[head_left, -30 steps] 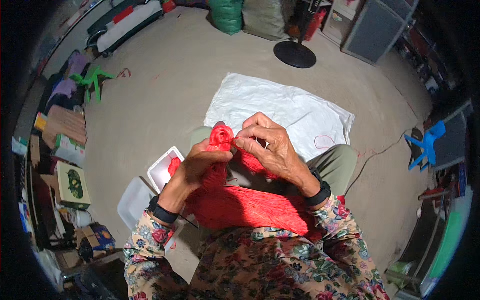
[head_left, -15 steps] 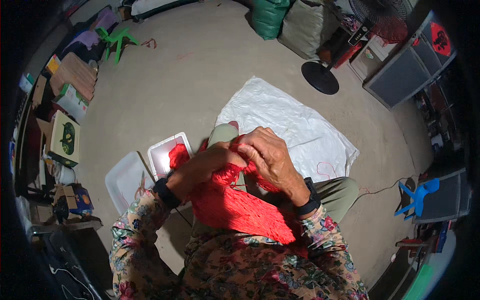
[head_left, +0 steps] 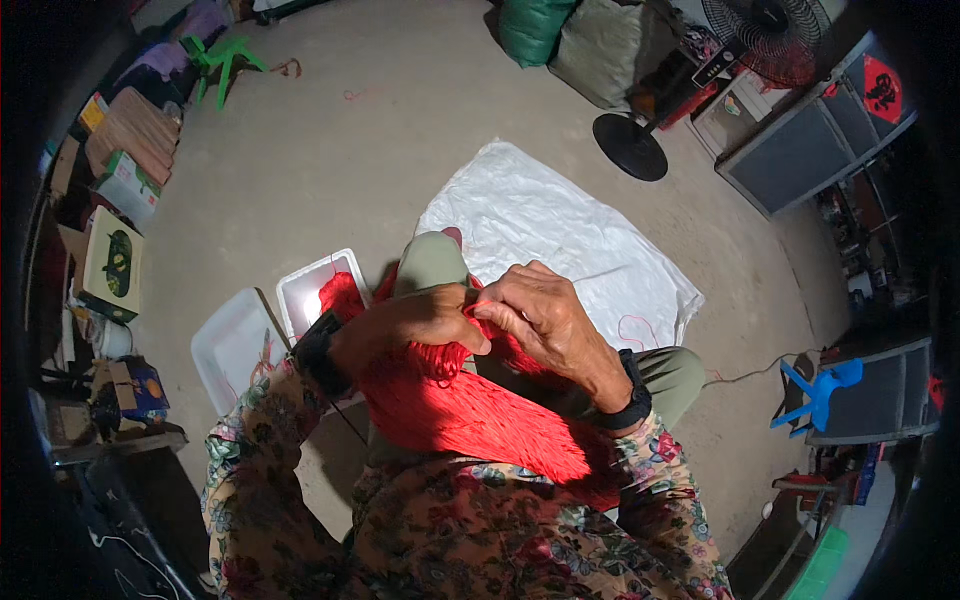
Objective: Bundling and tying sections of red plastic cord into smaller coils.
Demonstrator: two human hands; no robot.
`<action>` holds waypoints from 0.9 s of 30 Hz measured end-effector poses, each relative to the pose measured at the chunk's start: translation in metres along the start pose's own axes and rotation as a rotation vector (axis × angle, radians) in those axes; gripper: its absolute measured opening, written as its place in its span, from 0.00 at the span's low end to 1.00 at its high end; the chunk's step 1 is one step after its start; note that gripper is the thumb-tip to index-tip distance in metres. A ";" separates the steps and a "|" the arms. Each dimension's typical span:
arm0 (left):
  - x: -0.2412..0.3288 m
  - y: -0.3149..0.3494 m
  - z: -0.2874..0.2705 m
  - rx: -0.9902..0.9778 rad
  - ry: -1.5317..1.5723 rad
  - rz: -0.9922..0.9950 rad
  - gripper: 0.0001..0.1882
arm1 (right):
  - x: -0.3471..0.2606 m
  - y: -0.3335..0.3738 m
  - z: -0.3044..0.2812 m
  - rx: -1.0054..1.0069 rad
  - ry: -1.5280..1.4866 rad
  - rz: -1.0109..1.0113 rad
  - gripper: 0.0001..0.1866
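Observation:
A thick bundle of red cord [head_left: 470, 415] lies across my lap, its strands running toward the lower right. My left hand [head_left: 435, 318] is closed around a gathered part of this cord, with a bunch hanging below the fingers. Close against it, my right hand [head_left: 540, 312] pinches red strands between thumb and fingers. Both hands meet over my bent knee. More red cord [head_left: 340, 295] sits in a white box [head_left: 292, 300] to the left. The strands between my palms are hidden.
A white tray [head_left: 222, 340] with scissors-like handles in it stands left of the box. Ahead, a white sheet [head_left: 560, 230] covers the floor. Farther off are a fan [head_left: 630, 147], a green stool [head_left: 222, 62], a blue stool [head_left: 822, 395] and full sacks [head_left: 600, 50].
My hands stay together on the red cord, with the fingers slightly shifted and the right thumb now lying over the strands. The whole view has moved a little.

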State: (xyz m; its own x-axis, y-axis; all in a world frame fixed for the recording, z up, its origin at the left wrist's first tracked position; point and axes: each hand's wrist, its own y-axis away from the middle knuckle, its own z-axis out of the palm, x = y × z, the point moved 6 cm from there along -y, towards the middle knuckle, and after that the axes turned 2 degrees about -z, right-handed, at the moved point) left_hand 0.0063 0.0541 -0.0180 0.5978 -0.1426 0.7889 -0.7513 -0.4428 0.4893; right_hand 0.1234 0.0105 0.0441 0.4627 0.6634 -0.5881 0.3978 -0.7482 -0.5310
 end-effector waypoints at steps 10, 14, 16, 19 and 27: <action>-0.013 -0.006 0.025 0.041 -0.188 0.095 0.20 | -0.004 0.004 0.003 -0.237 -0.069 0.011 0.09; -0.012 -0.004 0.041 -0.174 -0.426 0.109 0.26 | 0.007 0.006 -0.003 -0.251 -0.126 0.132 0.09; -0.005 0.005 0.043 -0.149 -0.414 0.171 0.26 | 0.014 0.012 0.002 -0.270 -0.102 0.164 0.09; -0.010 0.012 0.045 0.036 -0.393 0.330 0.25 | 0.026 0.029 0.013 -0.235 -0.420 0.350 0.12; 0.003 0.050 0.063 0.441 -0.631 0.583 0.17 | 0.016 0.057 0.047 0.080 -0.761 0.611 0.08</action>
State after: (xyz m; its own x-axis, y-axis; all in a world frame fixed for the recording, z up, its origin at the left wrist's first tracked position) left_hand -0.0121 -0.0241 -0.0148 0.3012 -0.8376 0.4557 -0.8819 -0.4264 -0.2009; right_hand 0.1157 -0.0210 -0.0244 -0.0752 0.0136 -0.9971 0.1918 -0.9810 -0.0278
